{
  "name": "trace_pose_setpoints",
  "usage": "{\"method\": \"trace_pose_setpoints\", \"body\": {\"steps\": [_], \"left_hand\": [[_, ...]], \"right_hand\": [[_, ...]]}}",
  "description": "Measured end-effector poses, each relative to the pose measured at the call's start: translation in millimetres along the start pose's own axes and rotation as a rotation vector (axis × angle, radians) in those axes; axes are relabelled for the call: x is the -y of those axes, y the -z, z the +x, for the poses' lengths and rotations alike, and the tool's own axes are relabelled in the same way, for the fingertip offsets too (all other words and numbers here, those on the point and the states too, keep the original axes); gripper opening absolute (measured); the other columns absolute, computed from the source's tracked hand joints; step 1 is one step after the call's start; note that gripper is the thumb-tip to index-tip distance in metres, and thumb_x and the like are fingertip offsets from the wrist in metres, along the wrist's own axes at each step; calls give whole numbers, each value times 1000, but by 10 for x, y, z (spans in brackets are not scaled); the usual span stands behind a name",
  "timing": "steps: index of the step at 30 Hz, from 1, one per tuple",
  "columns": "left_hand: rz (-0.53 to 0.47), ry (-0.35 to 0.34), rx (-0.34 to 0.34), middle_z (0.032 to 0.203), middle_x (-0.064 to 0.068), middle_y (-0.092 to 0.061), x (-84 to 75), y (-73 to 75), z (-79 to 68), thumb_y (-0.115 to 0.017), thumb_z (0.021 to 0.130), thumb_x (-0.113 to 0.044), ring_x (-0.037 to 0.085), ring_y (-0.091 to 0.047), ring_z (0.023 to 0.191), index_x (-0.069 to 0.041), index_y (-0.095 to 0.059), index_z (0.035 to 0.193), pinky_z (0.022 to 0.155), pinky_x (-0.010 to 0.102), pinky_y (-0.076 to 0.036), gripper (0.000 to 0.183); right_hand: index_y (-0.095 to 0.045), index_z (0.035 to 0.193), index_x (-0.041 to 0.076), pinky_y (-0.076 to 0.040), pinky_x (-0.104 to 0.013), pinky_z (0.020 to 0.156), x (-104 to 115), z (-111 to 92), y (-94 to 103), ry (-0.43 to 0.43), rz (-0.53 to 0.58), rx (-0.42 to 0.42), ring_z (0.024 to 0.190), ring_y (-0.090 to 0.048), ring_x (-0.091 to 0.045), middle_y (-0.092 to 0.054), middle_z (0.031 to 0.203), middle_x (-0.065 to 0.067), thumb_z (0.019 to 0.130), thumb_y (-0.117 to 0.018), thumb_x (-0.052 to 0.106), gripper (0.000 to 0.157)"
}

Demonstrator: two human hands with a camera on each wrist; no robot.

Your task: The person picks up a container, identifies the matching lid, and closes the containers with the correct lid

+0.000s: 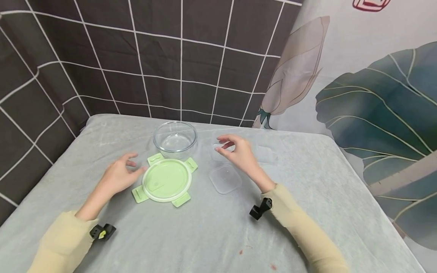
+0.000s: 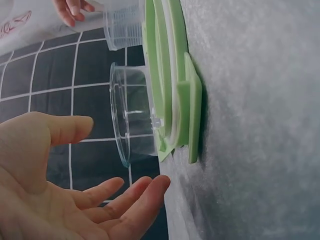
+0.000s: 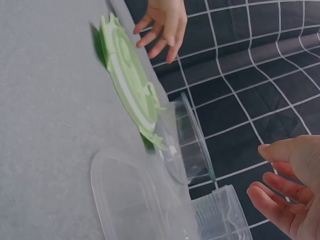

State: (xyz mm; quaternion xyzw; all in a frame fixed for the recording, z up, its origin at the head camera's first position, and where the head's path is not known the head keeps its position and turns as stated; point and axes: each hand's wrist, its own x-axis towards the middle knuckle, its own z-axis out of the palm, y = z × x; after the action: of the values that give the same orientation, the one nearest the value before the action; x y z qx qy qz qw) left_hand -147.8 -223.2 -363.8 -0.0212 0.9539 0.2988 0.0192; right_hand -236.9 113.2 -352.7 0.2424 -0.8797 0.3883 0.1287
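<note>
My left hand (image 1: 117, 175) hovers just left of the green lid (image 1: 167, 180), thumb and fingers spread apart with nothing between them. The round lid lies flat on the table, its clip flaps folded outward. Right behind it stands a round clear glass bowl (image 1: 175, 142), its mouth upward. My right hand (image 1: 241, 153) is over clear plastic containers (image 1: 268, 154), fingers loosely bent and holding nothing. In the right wrist view, a ribbed plastic container (image 3: 222, 215) stands below the fingertips. Nearer the front lies a square clear plastic lid (image 1: 225, 179).
A grey cloth (image 1: 191, 235) covers the table. Behind it hangs a dark curtain (image 1: 160, 57) with white grid lines, and at the right a curtain printed with large leaves (image 1: 382, 102). Small reddish marks (image 1: 273, 267) show near the front.
</note>
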Motion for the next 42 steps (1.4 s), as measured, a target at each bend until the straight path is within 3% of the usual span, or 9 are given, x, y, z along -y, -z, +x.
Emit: {"method": "trace_pose_setpoints", "body": {"steps": [6,13,19,27,35,42], "left_hand": [[-12,3,7,115,25,-58,-36,-10,-52,-47,87,-50,38,-59,98,-1,-38,133,74,45,-47,68],[-23,-28,25,112,27,-59,1,-31,-124,-55,86,-39,38,-61,96,3,-40,130,73,44,-50,63],[-78,-18,89,115,29,-55,59,-59,-165,-49,91,-32,41,-58,99,4,-38,132,75,46,-50,55],[-173,41,171,118,30,-52,76,-67,-181,-49,91,-24,19,-64,79,4,-34,134,62,26,-53,54],[-232,79,227,121,32,-49,119,-61,-231,-50,91,-24,15,-64,79,6,-32,135,64,27,-54,57],[-246,89,251,119,32,-50,117,-66,-241,-50,91,-22,14,-63,77,7,-32,134,63,27,-55,56]], "right_hand": [[-66,103,14,-52,-27,63,43,41,-77,8,-20,43,74,-67,-10,-70,93,-2,76,-71,23,29],[-66,103,12,-54,-37,68,79,51,-193,11,25,88,76,-67,-12,-69,98,-4,76,-71,21,29],[-66,103,11,-54,-36,74,118,48,-325,2,40,139,76,-67,-13,-69,97,-6,76,-71,19,29],[-65,104,7,-55,-30,69,180,28,-480,-1,63,183,77,-67,-14,-69,96,-9,76,-71,16,30],[-64,105,6,-50,-16,64,207,19,-630,-82,60,266,81,-66,-16,-69,97,-6,76,-71,17,31],[-64,106,7,-50,-16,68,203,48,-773,-110,59,333,84,-65,-16,-69,96,-6,78,-69,19,32]]}}
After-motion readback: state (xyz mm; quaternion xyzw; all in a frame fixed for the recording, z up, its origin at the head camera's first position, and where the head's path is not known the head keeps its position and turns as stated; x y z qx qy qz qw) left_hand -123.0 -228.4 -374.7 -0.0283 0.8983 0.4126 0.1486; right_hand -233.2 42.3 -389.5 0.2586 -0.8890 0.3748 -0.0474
